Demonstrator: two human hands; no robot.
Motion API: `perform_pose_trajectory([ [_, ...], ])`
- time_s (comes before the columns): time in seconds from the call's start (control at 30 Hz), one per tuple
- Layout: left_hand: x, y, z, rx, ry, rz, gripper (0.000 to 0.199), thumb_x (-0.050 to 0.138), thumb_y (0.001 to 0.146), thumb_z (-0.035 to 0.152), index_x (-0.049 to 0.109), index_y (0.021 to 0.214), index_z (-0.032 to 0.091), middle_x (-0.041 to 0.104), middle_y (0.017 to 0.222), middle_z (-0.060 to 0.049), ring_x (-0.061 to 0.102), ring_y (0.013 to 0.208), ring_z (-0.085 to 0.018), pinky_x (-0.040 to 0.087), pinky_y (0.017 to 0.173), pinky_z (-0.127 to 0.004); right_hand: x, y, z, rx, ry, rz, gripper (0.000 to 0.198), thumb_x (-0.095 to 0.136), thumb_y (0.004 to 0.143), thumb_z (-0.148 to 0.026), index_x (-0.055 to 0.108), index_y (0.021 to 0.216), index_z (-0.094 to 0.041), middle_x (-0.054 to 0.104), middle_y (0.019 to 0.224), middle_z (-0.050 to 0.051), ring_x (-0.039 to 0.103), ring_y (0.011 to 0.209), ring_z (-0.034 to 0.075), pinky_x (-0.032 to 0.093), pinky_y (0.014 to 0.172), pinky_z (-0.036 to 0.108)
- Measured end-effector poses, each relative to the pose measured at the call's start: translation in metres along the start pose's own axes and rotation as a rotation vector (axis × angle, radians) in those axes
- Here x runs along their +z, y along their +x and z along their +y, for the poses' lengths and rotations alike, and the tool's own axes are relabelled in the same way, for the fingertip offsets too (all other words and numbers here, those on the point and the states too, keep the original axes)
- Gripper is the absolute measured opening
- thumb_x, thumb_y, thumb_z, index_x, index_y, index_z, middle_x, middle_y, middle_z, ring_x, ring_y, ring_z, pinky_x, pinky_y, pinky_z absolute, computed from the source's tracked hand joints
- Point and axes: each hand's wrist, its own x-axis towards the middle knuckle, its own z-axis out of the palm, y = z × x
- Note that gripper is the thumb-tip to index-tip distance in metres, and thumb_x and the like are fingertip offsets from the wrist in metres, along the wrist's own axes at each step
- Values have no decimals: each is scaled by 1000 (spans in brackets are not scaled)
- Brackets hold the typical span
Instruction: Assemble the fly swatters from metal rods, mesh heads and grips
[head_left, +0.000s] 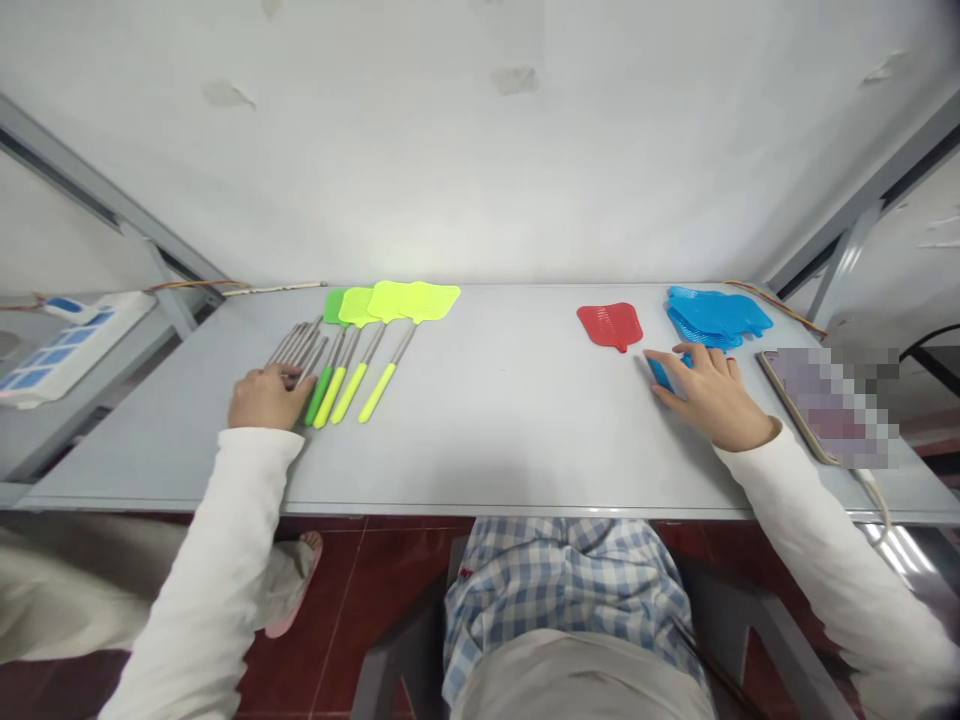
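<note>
My left hand (264, 398) is curled over a bundle of thin metal rods (298, 342) at the left of the table, fingers closed on them; the rods' lower ends are hidden under it. Beside it lie several fly swatters with metal shafts: yellow ones (379, 390) and a green one (320, 393), heads overlapping towards the wall. At the right, my right hand (709, 390) has its thumb and fingers around a blue fly swatter head (660, 374), mostly covered by the hand. Just beyond it is a pile of blue swatter heads (716, 312). A red swatter head (611, 325) lies to its left.
A phone (814, 405) with a cable lies right of my right hand. The grey table (495, 440) meets a white wall, with metal frame posts at both sides. A power strip (71, 350) is at far left. Another person's leg and slipper (296, 590) show below.
</note>
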Motion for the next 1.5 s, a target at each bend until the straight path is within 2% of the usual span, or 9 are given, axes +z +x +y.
perform_pose_trajectory([
  [0.13, -14, -5, 19, -156, 40, -50, 17, 59, 72, 38, 53, 76, 23, 59, 69, -2, 59, 89, -28, 48, 92, -45, 6, 1, -1, 71, -29, 14, 40, 46, 88, -40, 65, 111, -13, 54, 127, 23, 50, 111, 39, 41, 85, 52],
  [0.27, -36, -13, 46, -210, -71, 149, 8, 59, 74, 28, 54, 74, 22, 53, 61, 2, 57, 77, -22, 48, 91, -42, 6, 5, 0, 45, 8, -9, 27, 44, 85, -31, 64, 96, -17, 60, 116, 19, 52, 106, 37, 40, 83, 50],
  [0.4, -60, -20, 97, -218, -619, 406, 4, 61, 75, 19, 59, 79, 18, 55, 61, 6, 51, 58, -11, 50, 74, -31, -4, 17, -5, 47, 34, -33, 21, 46, 83, -27, 61, 94, -19, 66, 93, 13, 56, 94, 32, 38, 79, 44],
  [0.47, -62, -25, 131, -151, -1001, 307, 4, 61, 77, 16, 60, 81, 15, 57, 59, 5, 49, 52, -9, 47, 60, -25, -9, 27, -12, 23, 92, -14, 19, 47, 84, -27, 59, 96, -19, 68, 89, 12, 57, 89, 31, 37, 77, 42],
  [0.53, -53, -32, 164, -87, -1281, 90, 2, 59, 79, 15, 59, 77, 14, 60, 60, 4, 53, 53, -8, 46, 58, -22, -12, 39, -21, -20, 170, -1, 19, 46, 85, -27, 57, 98, -19, 69, 92, 12, 59, 87, 30, 37, 76, 40],
  [0.67, -11, -48, 222, -105, -1513, -395, 7, 61, 79, 19, 60, 74, 14, 68, 72, -2, 67, 69, -12, 54, 80, -30, -6, 66, -35, -105, 319, -1, 19, 44, 88, -26, 54, 102, -18, 69, 101, 13, 60, 88, 28, 38, 76, 37],
  [0.8, 35, -54, 255, -124, -1686, -612, 8, 59, 77, 16, 56, 70, 16, 69, 74, -3, 71, 80, -15, 50, 97, -33, 8, 82, -35, -145, 346, 46, 22, 39, 92, -25, 54, 108, -17, 68, 109, 15, 59, 97, 29, 38, 80, 37],
  [1.0, 63, -51, 262, -214, -1740, -720, 8, 60, 72, 16, 53, 69, 18, 67, 74, -2, 71, 83, -16, 45, 105, -36, 19, 78, -31, -119, 312, 91, 25, 36, 95, -23, 55, 110, -16, 67, 108, 15, 57, 99, 30, 38, 84, 39],
  [1.5, 67, -54, 257, -219, -1763, -690, 11, 63, 73, 15, 53, 78, 18, 65, 73, 2, 72, 85, -16, 46, 105, -35, 18, 68, -42, -120, 419, 83, 25, 37, 95, -28, 56, 109, -19, 67, 106, 13, 58, 97, 29, 38, 82, 39],
])
